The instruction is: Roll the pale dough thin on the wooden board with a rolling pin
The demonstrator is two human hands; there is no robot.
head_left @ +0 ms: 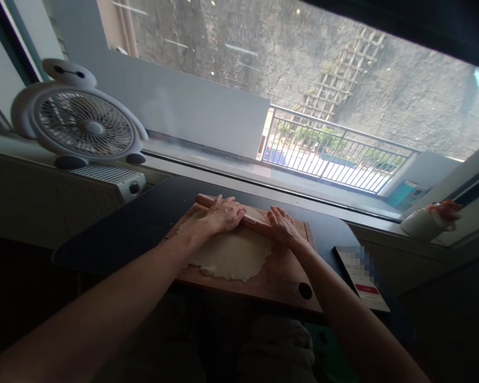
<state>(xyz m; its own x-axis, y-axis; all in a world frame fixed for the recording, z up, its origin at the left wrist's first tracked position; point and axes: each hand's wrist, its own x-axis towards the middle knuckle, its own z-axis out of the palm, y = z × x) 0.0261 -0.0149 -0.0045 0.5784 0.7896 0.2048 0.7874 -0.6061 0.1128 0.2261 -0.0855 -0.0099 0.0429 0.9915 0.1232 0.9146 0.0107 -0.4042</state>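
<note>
A flat, pale sheet of dough (233, 255) with a ragged near edge lies on a wooden board (281, 279). Across its far part rests a wooden rolling pin (259, 224), slanting from upper left to lower right, with small printed marks near its middle. My left hand (225, 213) lies over the pin's left part, palm down, fingers extended over it. On the right part, my right hand (282, 226) presses with its palm, fingers stretched out beyond the pin. Both hands touch the pin without wrapping round it. The pin's right end is hidden under my right hand.
The board sits on a dark table (131, 229) by a window. A phone (361, 276) lies right of the board. On the left, a white fan (91, 127) stands above a heater (123, 183). A chicken-shaped ornament (427, 223) is on the sill at right.
</note>
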